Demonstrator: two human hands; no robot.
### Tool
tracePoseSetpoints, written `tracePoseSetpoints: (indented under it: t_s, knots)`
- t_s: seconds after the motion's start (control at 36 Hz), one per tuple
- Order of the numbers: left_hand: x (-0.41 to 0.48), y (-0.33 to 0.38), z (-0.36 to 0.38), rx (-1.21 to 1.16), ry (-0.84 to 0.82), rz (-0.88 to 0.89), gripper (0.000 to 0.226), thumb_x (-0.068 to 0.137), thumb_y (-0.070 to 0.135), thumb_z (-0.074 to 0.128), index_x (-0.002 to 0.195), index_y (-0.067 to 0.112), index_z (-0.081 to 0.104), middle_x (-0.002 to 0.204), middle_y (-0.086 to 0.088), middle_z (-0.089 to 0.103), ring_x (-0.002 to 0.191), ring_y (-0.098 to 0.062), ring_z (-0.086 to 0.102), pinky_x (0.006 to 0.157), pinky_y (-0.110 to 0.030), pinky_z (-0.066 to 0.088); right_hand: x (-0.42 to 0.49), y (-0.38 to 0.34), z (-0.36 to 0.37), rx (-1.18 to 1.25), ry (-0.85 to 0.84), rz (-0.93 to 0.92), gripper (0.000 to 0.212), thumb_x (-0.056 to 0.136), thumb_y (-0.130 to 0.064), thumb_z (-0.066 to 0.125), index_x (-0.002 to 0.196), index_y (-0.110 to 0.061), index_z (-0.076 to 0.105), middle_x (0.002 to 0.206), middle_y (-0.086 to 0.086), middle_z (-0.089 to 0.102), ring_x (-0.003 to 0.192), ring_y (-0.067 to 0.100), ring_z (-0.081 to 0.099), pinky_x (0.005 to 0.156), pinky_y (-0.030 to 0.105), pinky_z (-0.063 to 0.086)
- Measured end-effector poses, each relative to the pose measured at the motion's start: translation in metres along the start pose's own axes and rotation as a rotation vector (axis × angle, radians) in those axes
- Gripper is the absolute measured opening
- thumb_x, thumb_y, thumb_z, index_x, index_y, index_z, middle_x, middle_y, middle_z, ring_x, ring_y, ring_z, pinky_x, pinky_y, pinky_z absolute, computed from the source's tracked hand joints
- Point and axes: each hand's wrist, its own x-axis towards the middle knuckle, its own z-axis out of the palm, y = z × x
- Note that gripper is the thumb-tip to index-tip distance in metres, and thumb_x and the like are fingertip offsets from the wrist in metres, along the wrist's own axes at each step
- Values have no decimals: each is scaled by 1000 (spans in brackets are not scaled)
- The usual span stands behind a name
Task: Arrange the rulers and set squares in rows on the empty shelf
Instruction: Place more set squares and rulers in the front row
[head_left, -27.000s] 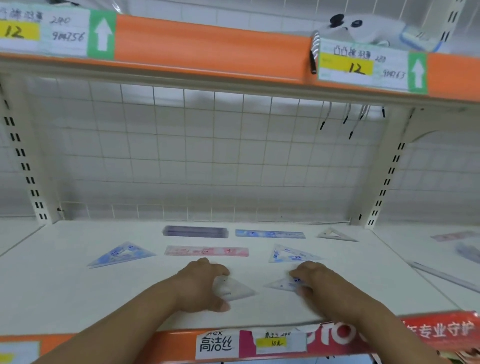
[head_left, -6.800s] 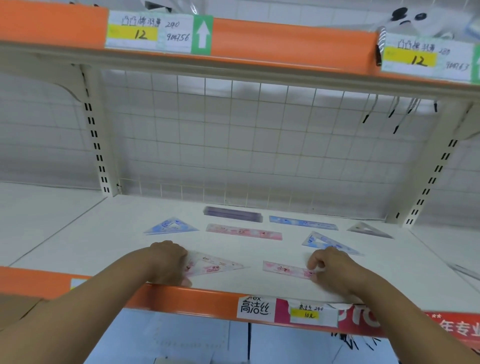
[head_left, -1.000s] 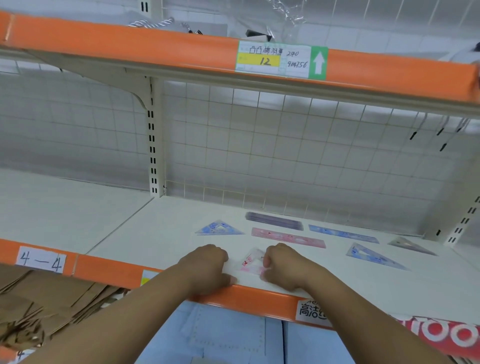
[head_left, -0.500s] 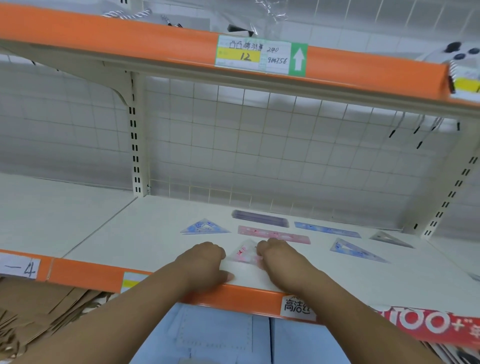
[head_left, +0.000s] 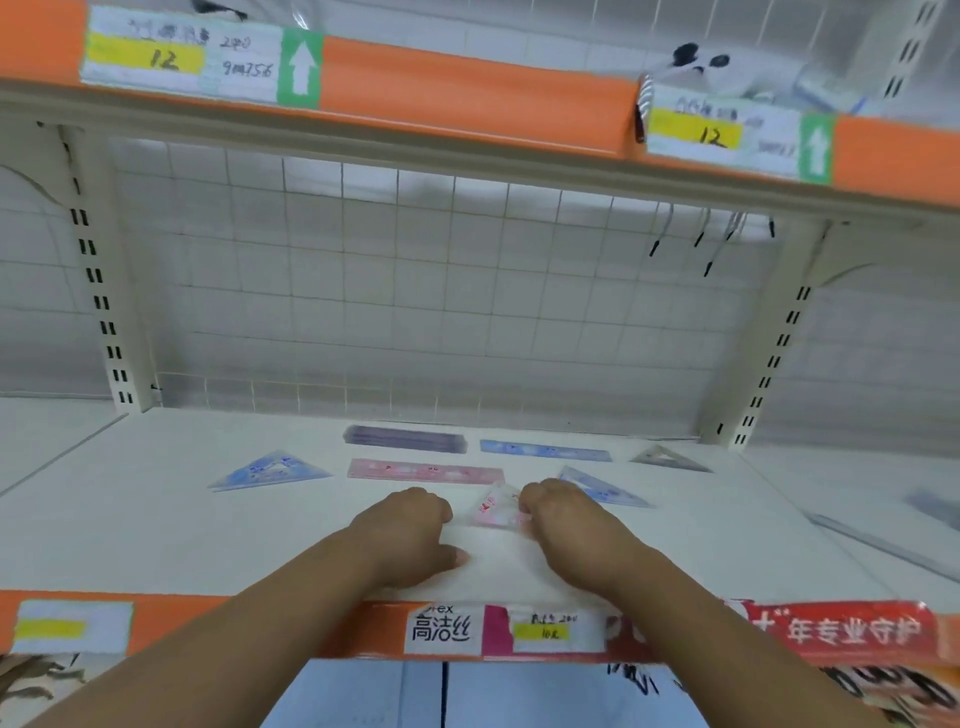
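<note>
On the white shelf both hands rest near the front edge. My left hand and my right hand together hold a clear pink set square, which shows between them. Behind lie a pink ruler, a purple ruler pack, a blue ruler, a blue set square at the left, another blue set square partly behind my right hand, and a grey set square at the far right.
A wire grid back panel closes the rear. An orange upper shelf edge with price labels hangs overhead. Slotted uprights stand at both sides. More rulers lie on the neighbouring shelf to the right.
My hands, with the pink set square between them, have moved right and a little deeper along the shelf front. The view has swung right with them.
</note>
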Motion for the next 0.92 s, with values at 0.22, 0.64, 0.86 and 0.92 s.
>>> tracePoseSetpoints:
  t_s: [0.22, 0.64, 0.86, 0.92]
  knots:
    - [43, 82, 13, -23, -25, -19, 56, 91, 49, 54, 138, 21, 46, 137, -3, 44, 126, -19, 43, 104, -32, 39, -20, 105, -3, 17, -1, 8, 26, 96, -8, 38, 119, -12, 48, 117, 7, 51, 109, 22, 46, 89, 30, 40]
    - [112, 206, 41, -48, 24, -79, 54, 87, 55, 56, 134, 28, 51, 137, 0, 43, 124, -18, 45, 103, -35, 42, -39, 257, -3, 7, -30, 8, 15, 100, -20, 40, 109, -13, 49, 115, 6, 52, 109, 23, 49, 84, 31, 40]
    - [124, 229, 47, -8, 18, -121, 48, 88, 54, 55, 121, 19, 56, 125, -6, 45, 117, -23, 47, 99, -39, 44, -35, 291, -2, 1, -76, -25, 21, 100, -22, 37, 115, -13, 48, 119, 5, 49, 112, 22, 46, 87, 33, 40]
    - [124, 231, 48, 7, 15, -132, 47, 89, 54, 54, 121, 20, 56, 125, -6, 44, 119, -24, 46, 99, -39, 44, -32, 292, -2, 12, -72, -39, 21, 100, -22, 37, 113, -13, 50, 117, 5, 50, 111, 22, 47, 81, 30, 38]
